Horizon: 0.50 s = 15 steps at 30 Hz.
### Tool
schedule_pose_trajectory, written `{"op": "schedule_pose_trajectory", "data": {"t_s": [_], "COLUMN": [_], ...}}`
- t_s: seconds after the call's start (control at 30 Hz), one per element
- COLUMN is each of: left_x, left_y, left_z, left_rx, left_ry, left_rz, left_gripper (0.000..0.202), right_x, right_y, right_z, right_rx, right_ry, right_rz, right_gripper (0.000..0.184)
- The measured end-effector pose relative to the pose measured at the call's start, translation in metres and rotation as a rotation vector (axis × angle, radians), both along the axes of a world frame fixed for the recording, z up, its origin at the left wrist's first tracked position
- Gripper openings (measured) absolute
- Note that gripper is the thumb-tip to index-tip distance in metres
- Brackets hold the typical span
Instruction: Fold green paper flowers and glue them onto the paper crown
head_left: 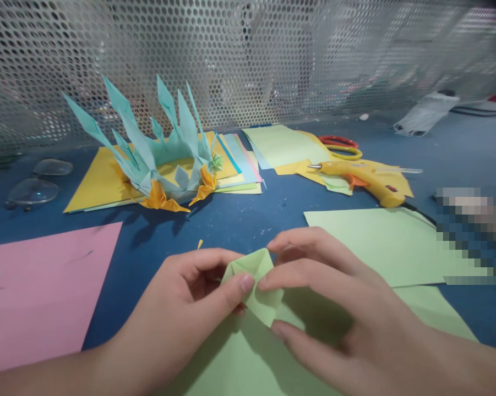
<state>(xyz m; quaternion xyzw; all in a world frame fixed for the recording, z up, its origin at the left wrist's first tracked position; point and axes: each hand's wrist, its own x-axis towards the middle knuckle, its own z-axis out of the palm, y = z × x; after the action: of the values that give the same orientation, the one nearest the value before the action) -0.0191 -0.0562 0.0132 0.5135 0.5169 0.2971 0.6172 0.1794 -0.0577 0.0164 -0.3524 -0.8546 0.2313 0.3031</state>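
Observation:
A small folded piece of green paper [262,300] is held up between my two hands. My left hand [190,297] pinches it, the thumb flat on its front and the other fingers behind. My right hand [334,291] holds its right side, with one fingertip on the front face, another at the top corner and the thumb at the lower corner. Below both hands lies a green paper sheet [248,363] on the blue table. Behind them stands a teal paper crown [148,159] with tall points and orange folded pieces around its base.
Stacked coloured paper [94,181] lies under the crown. A yellow glue gun [367,176] rests right of centre, near red- and yellow-handled scissors [342,148]. Glasses [33,190] and a pink sheet [45,291] are left; green sheets [380,242] are right. A perforated metal panel [248,66] closes the back.

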Motion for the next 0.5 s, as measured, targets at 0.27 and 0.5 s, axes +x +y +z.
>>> {"op": "schedule_pose_trajectory", "data": {"t_s": [0.27, 0.5], "left_x": [0.0, -0.0005], "left_y": [-0.0023, -0.0011], "left_z": [-0.0046, -0.0027], "left_rx": [0.03, 0.082], "left_ry": [-0.049, -0.003], "left_rz": [0.079, 0.06], "left_gripper": [0.005, 0.012], "right_x": [0.0, -0.0028], "right_y": [0.0027, 0.0051], "right_z": [-0.0006, -0.0028], "right_rx": [-0.054, -0.192], "right_ry": [0.042, 0.14], "right_rz": [-0.012, -0.083], "right_gripper": [0.017, 0.012]}}
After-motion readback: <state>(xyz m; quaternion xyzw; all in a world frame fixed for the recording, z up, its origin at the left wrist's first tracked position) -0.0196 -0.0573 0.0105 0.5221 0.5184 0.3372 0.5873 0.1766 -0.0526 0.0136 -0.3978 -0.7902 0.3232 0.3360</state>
